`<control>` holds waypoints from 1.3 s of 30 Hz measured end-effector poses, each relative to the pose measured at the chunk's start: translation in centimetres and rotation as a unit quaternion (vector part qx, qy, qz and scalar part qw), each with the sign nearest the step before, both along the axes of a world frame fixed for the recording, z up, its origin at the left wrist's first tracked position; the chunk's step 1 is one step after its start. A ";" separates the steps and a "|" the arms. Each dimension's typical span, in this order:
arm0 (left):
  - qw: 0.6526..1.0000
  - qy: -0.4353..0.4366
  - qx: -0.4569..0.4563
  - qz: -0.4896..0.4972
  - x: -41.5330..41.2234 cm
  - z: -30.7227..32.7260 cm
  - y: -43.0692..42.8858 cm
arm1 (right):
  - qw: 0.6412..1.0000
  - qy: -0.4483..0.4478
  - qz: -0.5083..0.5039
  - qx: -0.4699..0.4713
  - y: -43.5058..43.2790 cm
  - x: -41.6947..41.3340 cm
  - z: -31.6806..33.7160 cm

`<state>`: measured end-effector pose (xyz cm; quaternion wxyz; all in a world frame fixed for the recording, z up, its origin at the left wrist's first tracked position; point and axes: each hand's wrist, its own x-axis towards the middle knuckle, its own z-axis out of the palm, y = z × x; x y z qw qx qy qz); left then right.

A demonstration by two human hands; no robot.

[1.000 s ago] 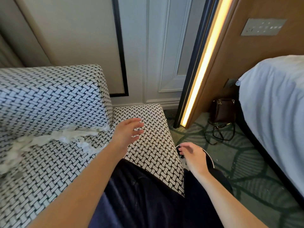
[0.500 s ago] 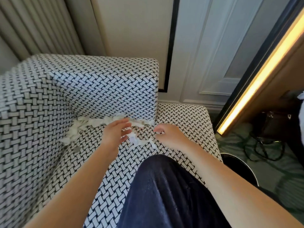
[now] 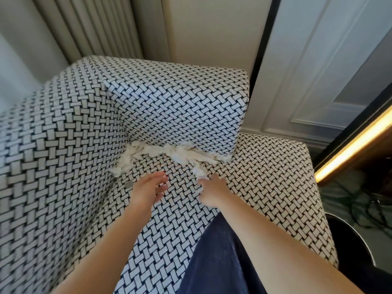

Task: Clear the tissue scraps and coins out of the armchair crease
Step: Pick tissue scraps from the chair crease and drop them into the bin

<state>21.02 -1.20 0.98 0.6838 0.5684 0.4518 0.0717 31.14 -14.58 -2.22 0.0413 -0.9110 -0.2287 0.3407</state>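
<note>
The armchair [image 3: 174, 107] is covered in a black-and-white woven pattern. White tissue scraps [image 3: 169, 152] lie bunched along the crease between its seat and back cushion, and they trail down the left crease. A small grey coin [image 3: 128, 184] sits in the left crease just below them. My left hand [image 3: 148, 190] hovers over the seat with fingers straight, a little right of the coin. My right hand [image 3: 212, 193] has its fingers curled at a tissue scrap [image 3: 198, 172] that hangs down from the pile. It appears to pinch that scrap.
My knee in dark blue cloth [image 3: 216, 262] rests on the seat's front. A black round bin [image 3: 352, 240] with a metal rim stands on the floor right of the chair. Cords lie on the green carpet [image 3: 343, 200] beyond it. Curtains [image 3: 89, 28] and a wall are behind.
The view swung left onto the armchair. My right hand came from over the black bin to the tissue scraps at the crease. My left hand stayed over the seat, open.
</note>
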 end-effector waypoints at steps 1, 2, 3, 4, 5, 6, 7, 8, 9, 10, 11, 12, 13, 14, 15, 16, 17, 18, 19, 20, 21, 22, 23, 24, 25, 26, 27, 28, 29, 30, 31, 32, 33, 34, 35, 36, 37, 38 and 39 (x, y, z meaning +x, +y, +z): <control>1.000 0.003 -0.001 0.001 -0.1 -0.2 0.0 | 1.000 -0.016 0.007 0.014 0.1 -0.1 -0.3; 1.000 0.005 -0.003 0.001 -0.1 -0.4 0.0 | 0.999 -0.029 0.013 0.025 0.2 -0.2 -0.3; 1.000 0.005 -0.006 0.002 0.0 -0.5 -0.2 | 0.999 -0.035 0.012 0.030 0.2 -0.5 -0.3; 1.000 0.005 -0.010 0.002 0.0 -0.7 -0.4 | 0.998 -0.041 0.008 0.040 0.2 -0.6 -0.2; 1.000 0.004 -0.013 0.002 0.1 -0.7 -0.6 | 0.998 -0.044 -0.001 0.052 0.1 -0.7 0.0; 1.000 0.003 -0.015 0.000 0.1 -0.8 -0.7 | 0.997 -0.048 -0.011 0.066 -0.1 -0.7 0.2; 1.000 0.003 -0.015 -0.001 0.2 -0.7 -0.9 | 0.995 -0.050 -0.023 0.079 -0.3 -0.8 0.5; 1.000 0.004 -0.015 -0.004 0.2 -0.8 -1.0 | 0.994 -0.050 -0.035 0.093 -0.3 -0.6 0.6; 1.000 0.003 -0.014 -0.006 0.2 -0.8 -1.2 | 0.991 -0.051 -0.054 0.109 -0.4 -0.6 0.8; 1.000 0.002 -0.010 -0.009 0.2 -0.8 -1.2 | 0.987 -0.050 -0.080 0.131 -0.5 -0.4 0.8; 1.000 0.001 -0.006 -0.013 0.1 -0.7 -1.4 | 0.979 -0.055 -0.107 0.163 -0.7 -0.3 0.9; 1.000 0.002 0.000 -0.019 0.1 -0.7 -1.5 | 0.969 -0.056 -0.136 0.197 -0.9 -0.2 1.0; 1.000 0.002 0.006 -0.028 0.2 -0.7 -1.7 | 0.958 -0.061 -0.162 0.231 -1.3 -0.1 1.2; 0.999 0.003 0.014 -0.041 0.3 -0.7 -2.0 | 0.946 -0.072 -0.180 0.261 -1.6 -0.1 1.6; 0.998 0.004 0.023 -0.059 0.4 -0.7 -2.3 | 0.934 -0.088 -0.195 0.286 -2.0 0.0 2.0; 0.996 0.008 0.043 -0.082 0.6 -0.8 -2.7 | 0.922 -0.107 -0.209 0.309 -2.3 0.1 2.3; 0.991 0.014 0.072 -0.108 0.8 -1.0 -3.1 | 0.908 -0.129 -0.224 0.330 -2.5 0.2 2.6; 0.985 0.018 0.104 -0.134 1.1 -1.3 -3.6 | 0.891 -0.152 -0.245 0.350 -2.6 0.4 2.5; 0.979 0.019 0.129 -0.158 1.5 -1.7 -4.0 | 0.870 -0.175 -0.273 0.372 -2.7 0.5 2.6; 0.972 0.021 0.148 -0.182 1.9 -2.0 -4.4 | 0.847 -0.197 -0.300 0.392 -2.8 0.7 2.5; 0.964 0.024 0.167 -0.206 2.5 -2.5 -4.8 | 0.828 -0.215 -0.321 0.407 -2.8 0.7 2.4; 0.954 0.028 0.192 -0.230 3.0 -3.0 -5.2 | 0.813 -0.233 -0.333 0.418 -2.8 0.7 2.4; 0.944 0.033 0.216 -0.248 3.5 -3.6 -5.4 | 0.801 -0.247 -0.338 0.428 -2.7 0.7 2.4; 0.935 0.042 0.237 -0.259 4.0 -4.1 -5.6 | 0.789 -0.258 -0.342 0.440 -2.6 0.6 2.5; 0.925 0.057 0.265 -0.268 4.6 -4.5 -5.6 | 0.777 -0.266 -0.346 0.454 -2.6 0.6 2.5; 0.909 0.074 0.297 -0.282 5.3 -4.8 -5.7 | 0.766 -0.272 -0.349 0.467 -2.5 0.6 2.6; 0.892 0.090 0.327 -0.300 5.8 -5.0 -5.7 | 0.758 -0.277 -0.349 0.476 -2.4 0.6 2.7; 0.875 0.104 0.348 -0.320 6.2 -5.2 -5.7 | 0.754 -0.281 -0.347 0.482 -2.4 0.5 2.7; 0.861 0.116 0.362 -0.338 6.7 -5.4 -5.9 | 0.753 -0.283 -0.345 0.484 -2.3 0.6 2.7; 0.848 0.127 0.376 -0.350 6.8 -5.4 -5.9 | 0.752 -0.282 -0.342 0.487 -2.2 0.5 2.7; 0.835 0.136 0.390 -0.363 7.1 -5.6 -6.0 | 0.752 -0.282 -0.339 0.490 -2.2 0.6 2.6; 0.819 0.148 0.407 -0.376 7.1 -5.6 -6.0 | 0.753 -0.280 -0.336 0.492 -2.2 0.6 2.5; 0.801 0.159 0.426 -0.389 7.1 -5.7 -6.1 | 0.753 -0.279 -0.332 0.494 -2.1 0.6 2.4; 0.787 0.167 0.443 -0.395 7.1 -5.6 -6.2 | 0.755 -0.276 -0.330 0.495 -2.1 0.7 2.2; 0.778 0.171 0.460 -0.393 7.1 -5.5 -6.2 | 0.759 -0.272 -0.327 0.494 -2.1 0.7 2.1; 0.772 0.173 0.475 -0.385 7.1 -5.4 -6.2 | 0.763 -0.267 -0.324 0.492 -2.0 0.8 1.9; 0.769 0.171 0.489 -0.375 7.1 -5.2 -6.2 | 0.767 -0.263 -0.322 0.489 -2.0 0.8 1.8; 0.768 0.166 0.500 -0.365 7.1 -5.1 -6.2 | 0.770 -0.260 -0.320 0.487 -2.0 0.9 1.7; 0.767 0.157 0.511 -0.356 7.0 -5.1 -6.2 | 0.772 -0.258 -0.319 0.485 -2.0 0.9 1.6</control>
